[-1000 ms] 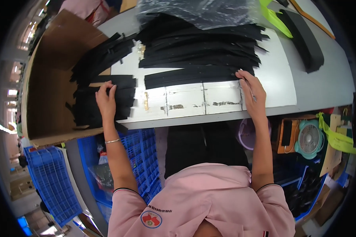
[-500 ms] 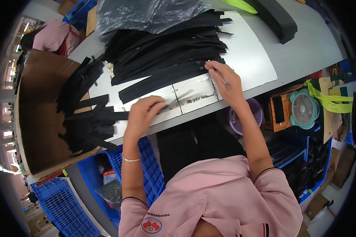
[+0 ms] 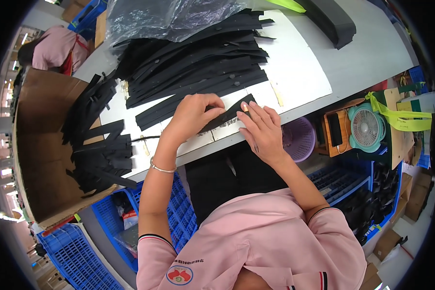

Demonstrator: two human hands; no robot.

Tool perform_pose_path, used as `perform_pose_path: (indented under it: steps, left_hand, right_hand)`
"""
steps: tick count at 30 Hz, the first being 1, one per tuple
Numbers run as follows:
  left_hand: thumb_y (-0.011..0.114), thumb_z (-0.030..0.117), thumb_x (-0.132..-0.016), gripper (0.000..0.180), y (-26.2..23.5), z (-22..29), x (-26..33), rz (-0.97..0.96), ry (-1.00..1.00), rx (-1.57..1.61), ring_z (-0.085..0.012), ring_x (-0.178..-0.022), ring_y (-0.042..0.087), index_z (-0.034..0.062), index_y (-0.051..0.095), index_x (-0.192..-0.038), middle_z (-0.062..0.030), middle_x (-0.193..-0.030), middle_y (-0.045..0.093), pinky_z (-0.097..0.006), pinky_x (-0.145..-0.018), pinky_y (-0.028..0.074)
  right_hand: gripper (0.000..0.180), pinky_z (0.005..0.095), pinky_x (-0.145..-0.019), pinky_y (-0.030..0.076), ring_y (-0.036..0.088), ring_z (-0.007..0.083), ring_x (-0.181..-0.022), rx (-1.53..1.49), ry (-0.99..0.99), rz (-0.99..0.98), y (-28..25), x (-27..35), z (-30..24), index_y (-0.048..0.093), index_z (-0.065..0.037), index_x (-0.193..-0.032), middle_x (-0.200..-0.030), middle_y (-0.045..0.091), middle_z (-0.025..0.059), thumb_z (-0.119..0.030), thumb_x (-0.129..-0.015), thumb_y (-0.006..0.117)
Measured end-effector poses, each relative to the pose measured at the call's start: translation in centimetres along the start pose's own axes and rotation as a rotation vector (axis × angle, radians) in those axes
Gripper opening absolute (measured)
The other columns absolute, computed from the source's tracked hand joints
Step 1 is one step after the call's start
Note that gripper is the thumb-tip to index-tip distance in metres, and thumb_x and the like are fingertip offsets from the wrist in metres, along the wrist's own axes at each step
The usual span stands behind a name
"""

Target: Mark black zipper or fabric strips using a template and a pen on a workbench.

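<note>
A black fabric strip [image 3: 233, 109] lies slantwise over the white board [image 3: 302, 65] near the table's front edge. My left hand [image 3: 193, 116] is closed with thumb and forefinger pinched on the strip's upper edge. At the strip's right end, my right hand [image 3: 265, 131] has its fingertips against the fabric. A small pale tip [image 3: 245, 107] shows between those fingers, and the rest of that slim tool is hidden. Beyond the hands, many black strips [image 3: 193, 67] are spread in a layered pile. Another strip [image 3: 169, 107] lies apart, just in front of the pile.
On the left, a cardboard box [image 3: 38, 145] has black strips [image 3: 104, 150] hanging over its edge. Clear plastic sheeting [image 3: 164, 19] covers the pile's far side. A purple basket [image 3: 299, 140] and a teal fan [image 3: 367, 126] stand right. Blue crates [image 3: 77, 253] sit below; a person [image 3: 60, 50] bends at far left.
My left hand has moved right and away from me, bringing a strip across the board. My right hand has come nearer and turned inward, down to that strip's end.
</note>
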State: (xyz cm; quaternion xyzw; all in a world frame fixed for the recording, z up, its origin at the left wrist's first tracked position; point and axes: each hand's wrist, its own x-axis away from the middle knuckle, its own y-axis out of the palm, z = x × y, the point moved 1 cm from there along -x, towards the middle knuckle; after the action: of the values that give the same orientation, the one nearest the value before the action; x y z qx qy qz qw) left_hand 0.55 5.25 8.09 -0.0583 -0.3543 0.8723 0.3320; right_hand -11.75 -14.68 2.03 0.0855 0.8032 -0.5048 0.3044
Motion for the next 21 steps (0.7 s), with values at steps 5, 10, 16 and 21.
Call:
perform_pose_path:
  steps: [5, 10, 16, 21]
  left_hand:
    - [0.076, 0.013, -0.090, 0.027, 0.9, 0.8, 1.3, 0.314, 0.011, -0.075, -0.0254, -0.090, 0.070, 0.0009, 0.073, -0.114, -0.0132, -0.109, 0.074, -0.034, -0.082, 0.055]
    - [0.076, 0.013, -0.090, 0.028, 3.1, -0.8, 6.0, 0.497, 0.122, -0.270, -0.0340, -0.112, 0.065, 0.0028, 0.074, -0.116, -0.0131, -0.121, 0.072, -0.043, -0.100, 0.049]
    - [0.074, 0.018, -0.094, 0.051, 5.5, -1.7, 9.7, 0.527, 0.028, -0.343, -0.0321, -0.139, 0.053, 0.0055, 0.061, -0.142, -0.0124, -0.146, 0.060, -0.056, -0.123, 0.025]
    - [0.071, 0.026, -0.098, 0.055, 5.4, -2.0, 11.5, 0.531, -0.116, -0.374, -0.0295, -0.147, 0.045, 0.0077, 0.057, -0.148, -0.0103, -0.154, 0.054, -0.061, -0.125, 0.009]
  right_hand:
    - [0.047, 0.0516, -0.115, 0.035, 0.061, 0.0270, -0.131, 0.027, 0.071, 0.012, -0.2, 0.1, 0.3, 0.065, -0.009, -0.132, -0.135, 0.068, 0.0107, -0.015, -0.087, 0.079]
    - [0.050, 0.0538, -0.123, 0.024, 0.063, 0.0263, -0.130, 0.099, 0.124, 0.047, -1.3, 0.1, 2.8, 0.063, -0.009, -0.135, -0.132, 0.071, 0.0078, -0.009, -0.088, 0.078]
    - [0.046, 0.0524, -0.123, 0.026, 0.064, 0.0271, -0.128, 0.071, 0.051, 0.060, -1.1, 0.2, 4.1, 0.063, -0.007, -0.133, -0.130, 0.072, 0.0092, -0.001, -0.090, 0.074]
    - [0.038, 0.0474, -0.120, 0.033, 0.064, 0.0269, -0.130, 0.080, 0.037, 0.083, -0.9, 0.5, 4.4, 0.064, -0.006, -0.131, -0.131, 0.072, 0.0103, 0.000, -0.094, 0.068]
